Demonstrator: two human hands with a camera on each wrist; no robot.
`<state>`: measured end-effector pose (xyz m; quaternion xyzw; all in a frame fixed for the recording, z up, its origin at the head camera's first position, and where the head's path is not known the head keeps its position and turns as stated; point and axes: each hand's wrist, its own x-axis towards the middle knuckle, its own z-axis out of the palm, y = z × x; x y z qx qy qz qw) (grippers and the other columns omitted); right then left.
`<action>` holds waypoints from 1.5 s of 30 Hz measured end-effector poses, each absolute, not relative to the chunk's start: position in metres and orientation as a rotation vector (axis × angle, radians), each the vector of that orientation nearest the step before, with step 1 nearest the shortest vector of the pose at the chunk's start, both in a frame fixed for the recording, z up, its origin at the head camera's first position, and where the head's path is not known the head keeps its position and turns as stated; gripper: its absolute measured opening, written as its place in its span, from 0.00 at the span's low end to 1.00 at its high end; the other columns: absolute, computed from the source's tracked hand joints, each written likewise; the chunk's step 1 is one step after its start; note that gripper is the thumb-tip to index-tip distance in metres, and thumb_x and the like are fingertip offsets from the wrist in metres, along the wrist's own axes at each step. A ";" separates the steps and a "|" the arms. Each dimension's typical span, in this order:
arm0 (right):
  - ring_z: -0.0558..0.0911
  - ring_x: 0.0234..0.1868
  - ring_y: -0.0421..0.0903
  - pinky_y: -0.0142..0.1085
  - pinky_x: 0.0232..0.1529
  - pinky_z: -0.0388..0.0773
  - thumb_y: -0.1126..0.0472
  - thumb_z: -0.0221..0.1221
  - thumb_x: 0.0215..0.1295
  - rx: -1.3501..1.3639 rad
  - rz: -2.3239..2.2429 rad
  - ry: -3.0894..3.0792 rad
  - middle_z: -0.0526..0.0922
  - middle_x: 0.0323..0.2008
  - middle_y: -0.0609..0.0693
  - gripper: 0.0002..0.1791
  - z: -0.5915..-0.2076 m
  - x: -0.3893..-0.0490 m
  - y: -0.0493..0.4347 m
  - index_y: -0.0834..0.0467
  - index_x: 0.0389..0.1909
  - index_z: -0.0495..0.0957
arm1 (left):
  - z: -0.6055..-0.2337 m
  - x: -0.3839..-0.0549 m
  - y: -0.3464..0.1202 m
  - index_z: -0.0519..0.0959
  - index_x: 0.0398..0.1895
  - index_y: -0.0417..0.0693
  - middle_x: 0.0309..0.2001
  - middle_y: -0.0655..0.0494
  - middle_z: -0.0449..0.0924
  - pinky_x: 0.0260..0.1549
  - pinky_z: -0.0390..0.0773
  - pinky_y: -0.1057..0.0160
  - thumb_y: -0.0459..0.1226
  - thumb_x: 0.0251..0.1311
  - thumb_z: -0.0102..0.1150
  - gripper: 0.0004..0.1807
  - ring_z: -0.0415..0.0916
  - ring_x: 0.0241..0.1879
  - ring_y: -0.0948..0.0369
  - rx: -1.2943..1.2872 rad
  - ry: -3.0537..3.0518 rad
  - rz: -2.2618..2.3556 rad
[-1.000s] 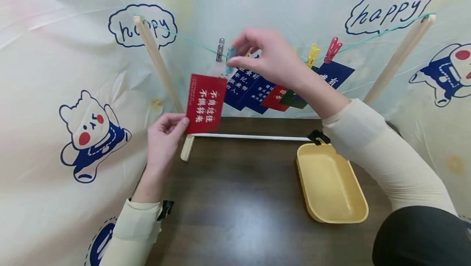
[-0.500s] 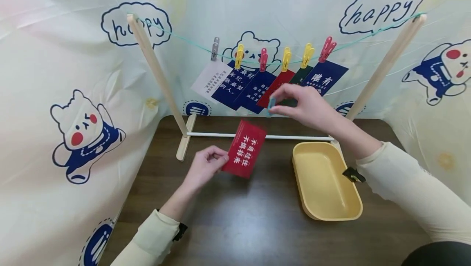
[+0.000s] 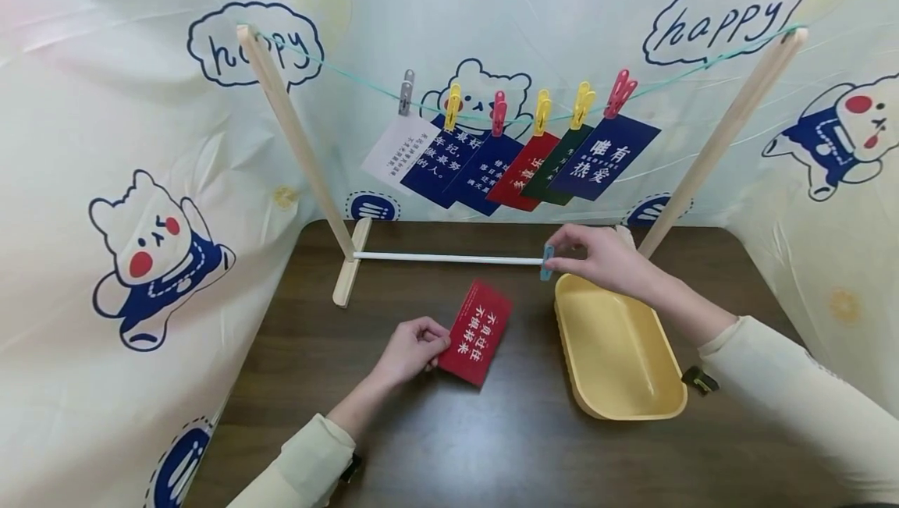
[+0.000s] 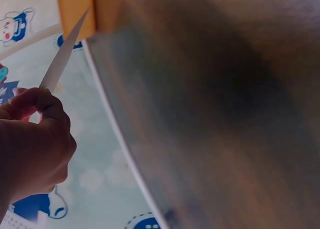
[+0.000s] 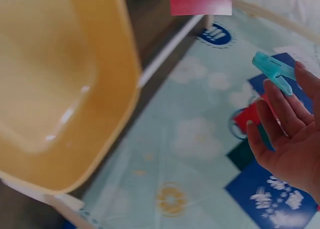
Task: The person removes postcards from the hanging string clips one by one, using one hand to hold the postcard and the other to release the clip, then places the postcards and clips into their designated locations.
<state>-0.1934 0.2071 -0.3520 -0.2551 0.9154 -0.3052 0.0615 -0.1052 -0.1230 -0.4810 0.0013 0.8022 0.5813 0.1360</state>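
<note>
My left hand [image 3: 410, 352] pinches a red card [image 3: 479, 332] with white characters by its left corner, over the middle of the table. In the left wrist view the card [image 4: 65, 56] shows almost edge-on between thumb and fingers. My right hand [image 3: 597, 258] holds a light blue clothespin [image 3: 546, 263] between thumb and index finger, close to the yellow tray's far left corner. The right wrist view shows the clothespin [image 5: 272, 71] at the fingertips, with the other fingers spread loosely below it.
A yellow tray [image 3: 681, 399] stands on the dark table [image 3: 295, 414]. Behind it a green string [image 3: 365, 80] runs between two wooden posts [image 3: 295, 141], joined low by a white rod [image 3: 449, 258]. Several cards hang there from clothespins, a grey one [image 3: 406, 93] at the left end.
Both hands have come down from the string toward the table. The left brought the red card lower and rightward; the right moved the blue clothespin down and right, toward the tray.
</note>
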 end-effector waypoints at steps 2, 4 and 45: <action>0.86 0.49 0.51 0.53 0.56 0.82 0.52 0.69 0.69 -0.760 -0.922 2.743 0.89 0.44 0.48 0.14 -0.362 -0.193 0.213 0.55 0.50 0.83 | -0.487 -0.104 -0.123 0.82 0.40 0.34 0.24 0.52 0.82 0.20 0.78 0.62 0.29 0.68 0.63 0.04 0.74 0.18 0.64 -0.012 2.306 1.673; 0.86 0.48 0.50 0.52 0.55 0.83 0.53 0.69 0.69 -0.747 -0.907 2.722 0.89 0.43 0.48 0.15 -0.372 -0.193 0.219 0.56 0.50 0.83 | -0.492 -0.104 -0.124 0.81 0.41 0.34 0.25 0.50 0.82 0.20 0.80 0.61 0.29 0.69 0.62 0.04 0.75 0.18 0.64 -0.029 2.282 1.674; 0.71 0.24 0.40 0.35 0.25 0.68 0.46 0.64 0.71 -0.655 -0.203 2.555 0.74 0.23 0.43 0.17 -0.445 -0.164 0.268 0.54 0.30 0.77 | -0.516 -0.087 -0.130 0.79 0.23 0.39 0.17 0.51 0.82 0.18 0.82 0.64 0.30 0.64 0.68 0.12 0.81 0.15 0.62 0.153 2.291 1.202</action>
